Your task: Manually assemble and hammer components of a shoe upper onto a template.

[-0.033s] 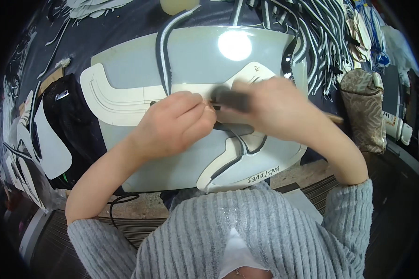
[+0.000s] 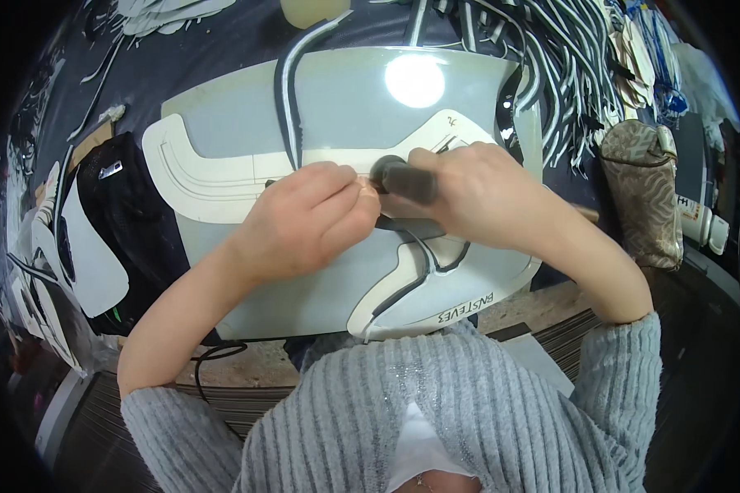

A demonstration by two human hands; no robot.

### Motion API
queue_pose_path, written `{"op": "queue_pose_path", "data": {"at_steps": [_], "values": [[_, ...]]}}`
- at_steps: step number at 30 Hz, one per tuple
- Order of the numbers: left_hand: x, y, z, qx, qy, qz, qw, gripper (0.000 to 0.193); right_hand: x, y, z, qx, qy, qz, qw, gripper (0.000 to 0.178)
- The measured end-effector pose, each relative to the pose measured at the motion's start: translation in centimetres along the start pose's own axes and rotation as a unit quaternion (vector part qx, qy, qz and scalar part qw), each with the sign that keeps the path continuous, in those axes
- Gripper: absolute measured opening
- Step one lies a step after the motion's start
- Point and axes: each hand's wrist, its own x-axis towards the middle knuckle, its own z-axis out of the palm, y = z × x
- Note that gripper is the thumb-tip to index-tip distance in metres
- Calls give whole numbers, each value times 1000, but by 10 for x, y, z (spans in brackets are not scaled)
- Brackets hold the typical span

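Observation:
A hammer with a dark round head [image 2: 404,179] is gripped in my right hand [image 2: 489,193]. Its pale wooden handle [image 2: 585,213] shows past my right wrist. The head hangs over a cream pattern piece [image 2: 214,185], right beside the fingertips of my left hand [image 2: 312,215]. Those left fingers are pinched together and press down at the piece's middle; whatever they hold is hidden. A dark strip with a pale stripe [image 2: 288,99] curves from the far side down to my left hand. Another strip [image 2: 430,259] lies along a smaller cream piece [image 2: 386,289] below my right hand.
Everything rests on a translucent grey board [image 2: 238,304]. A bundle of striped strips [image 2: 563,82] hangs at the far right, near a patterned pouch [image 2: 641,197] and a white bottle [image 2: 703,224]. Black mesh fabric [image 2: 115,214] lies left, with a pale cut piece [image 2: 94,255] over it.
The hammer head looks sharper and sits slightly farther left, and my right hand has shifted a little. My left hand keeps its place.

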Motion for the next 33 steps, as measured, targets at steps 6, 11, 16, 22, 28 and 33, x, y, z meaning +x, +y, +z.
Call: {"op": "queue_pose_path", "data": {"at_steps": [6, 11, 16, 22, 28, 33], "values": [[-2, 1, 3, 17, 1, 7, 1000, 17, 3, -4, -6, -8, -13, 24, 1000, 34], [-3, 1, -2, -47, 24, -50, 997, 24, 8, 0, -11, 0, -49, 31, 998, 38], [3, 42, -11, -1, 107, -107, 988, 30, 2, 34, -19, 156, 158, 45, 974, 25], [19, 139, 15, -117, -108, -110, 981, 59, 21, 38, 10, -62, 199, -4, 978, 19], [-21, 169, 14, 64, -160, -60, 983, 49, 21, 14, 12, -73, 133, 35, 988, 25], [-77, 171, -52, 235, -66, 14, 970, 27, 11, -4, 21, 86, 95, 47, 991, 34]]}}
